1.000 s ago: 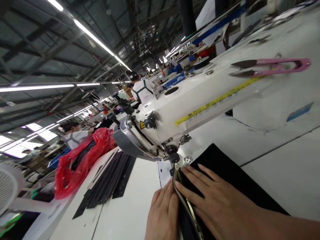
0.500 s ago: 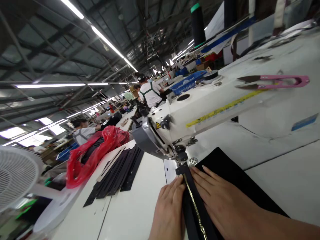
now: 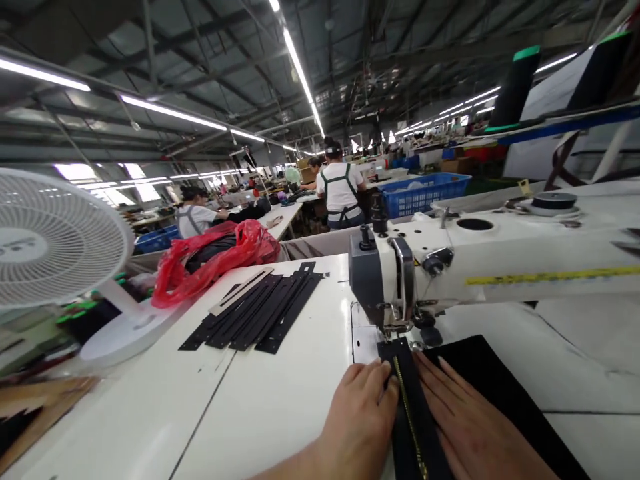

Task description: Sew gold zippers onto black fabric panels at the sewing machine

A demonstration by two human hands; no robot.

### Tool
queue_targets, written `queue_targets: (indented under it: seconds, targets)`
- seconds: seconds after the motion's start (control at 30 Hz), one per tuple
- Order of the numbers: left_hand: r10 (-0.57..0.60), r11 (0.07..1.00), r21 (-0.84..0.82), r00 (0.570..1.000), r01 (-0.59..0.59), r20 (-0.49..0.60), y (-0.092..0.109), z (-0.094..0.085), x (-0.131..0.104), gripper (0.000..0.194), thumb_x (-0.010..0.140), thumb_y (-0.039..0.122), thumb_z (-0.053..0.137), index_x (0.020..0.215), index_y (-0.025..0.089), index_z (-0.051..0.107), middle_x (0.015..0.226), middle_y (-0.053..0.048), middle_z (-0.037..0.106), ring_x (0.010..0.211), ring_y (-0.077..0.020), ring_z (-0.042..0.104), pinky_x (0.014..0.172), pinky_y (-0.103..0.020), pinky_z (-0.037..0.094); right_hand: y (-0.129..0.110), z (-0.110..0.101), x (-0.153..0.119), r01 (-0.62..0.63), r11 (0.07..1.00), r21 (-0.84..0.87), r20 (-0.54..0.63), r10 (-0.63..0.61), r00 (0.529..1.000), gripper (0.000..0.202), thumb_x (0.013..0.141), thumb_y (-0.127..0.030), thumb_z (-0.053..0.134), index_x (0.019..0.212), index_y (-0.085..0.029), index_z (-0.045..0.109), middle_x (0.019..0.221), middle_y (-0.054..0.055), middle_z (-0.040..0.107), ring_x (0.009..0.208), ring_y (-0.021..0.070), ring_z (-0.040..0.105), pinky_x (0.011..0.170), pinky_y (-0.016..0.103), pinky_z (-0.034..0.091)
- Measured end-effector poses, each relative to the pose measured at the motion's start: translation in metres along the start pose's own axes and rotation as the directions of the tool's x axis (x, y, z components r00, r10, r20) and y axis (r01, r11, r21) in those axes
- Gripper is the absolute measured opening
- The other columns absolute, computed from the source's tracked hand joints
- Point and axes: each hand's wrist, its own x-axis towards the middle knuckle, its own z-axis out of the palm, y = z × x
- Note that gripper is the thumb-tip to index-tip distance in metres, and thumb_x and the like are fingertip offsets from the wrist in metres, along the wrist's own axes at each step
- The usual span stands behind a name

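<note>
A black strip with a brass-toned zipper (image 3: 410,410) runs lengthwise up to the needle area of a white sewing machine (image 3: 425,267). My left hand (image 3: 360,410) has its fingers bent and closed on the strip's left edge, close to the presser foot. On the other side, my right hand (image 3: 470,413) lies flat with its fingers stretched out, pressing along the strip's right edge. Black fabric (image 3: 493,367) spreads under and beyond my right hand. The palm sides of both hands are hidden.
Black slotted strips (image 3: 260,310) lie fanned on the white table (image 3: 280,407), left of the machine. Behind them is a red plastic bag (image 3: 215,257). A white fan (image 3: 65,240) stands at far left. A blue basket (image 3: 425,193) and co-workers (image 3: 340,187) are farther back.
My view has levelled and turned left, so the machine appears farther right. My left hand's fingers are more bent now; my right hand stays flat beside the zipper strip.
</note>
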Motion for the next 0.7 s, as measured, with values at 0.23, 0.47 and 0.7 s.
queue_targets:
  seconds: [0.23, 0.47, 0.7]
  targets:
    - [-0.029, 0.998, -0.055, 1.000, 0.029, 0.011, -0.010, 0.009, 0.014, 0.024, 0.092, 0.014, 0.038, 0.097, 0.007, 0.060, 0.098, -0.013, 0.063, 0.086, -0.0231, 0.060, 0.073, -0.036, 0.054, 0.016, 0.004, 0.013, 0.018, 1.000, -0.002, -0.038, -0.019, 0.999, 0.063, 0.077, -0.012, 0.039, 0.140, -0.007, 0.029, 0.123, 0.015, 0.055, 0.110, 0.0230, 0.055, 0.091, 0.040, 0.048]
    - [-0.002, 0.998, -0.068, 1.000, 0.003, 0.012, -0.015, 0.010, 0.015, 0.028, 0.093, 0.015, 0.033, 0.100, 0.004, 0.059, 0.098, -0.014, 0.063, 0.089, -0.0245, 0.060, 0.074, -0.037, 0.053, 0.019, 0.002, 0.014, 0.014, 0.999, 0.028, -0.039, -0.013, 0.999, 0.063, 0.078, -0.011, 0.037, 0.141, -0.006, 0.027, 0.121, 0.014, 0.057, 0.109, 0.0230, 0.056, 0.090, 0.039, 0.049]
    - [0.009, 0.997, -0.071, 0.998, -0.004, 0.070, -0.013, 0.007, 0.012, 0.027, 0.092, 0.011, 0.034, 0.104, 0.004, 0.057, 0.105, -0.015, 0.061, 0.099, -0.0251, 0.058, 0.081, -0.038, 0.051, 0.017, -0.003, 0.016, -0.041, 0.995, 0.087, 0.011, 0.040, 0.999, 0.061, 0.079, -0.012, 0.038, 0.140, -0.011, 0.031, 0.123, 0.012, 0.056, 0.110, 0.0234, 0.055, 0.094, 0.040, 0.046]
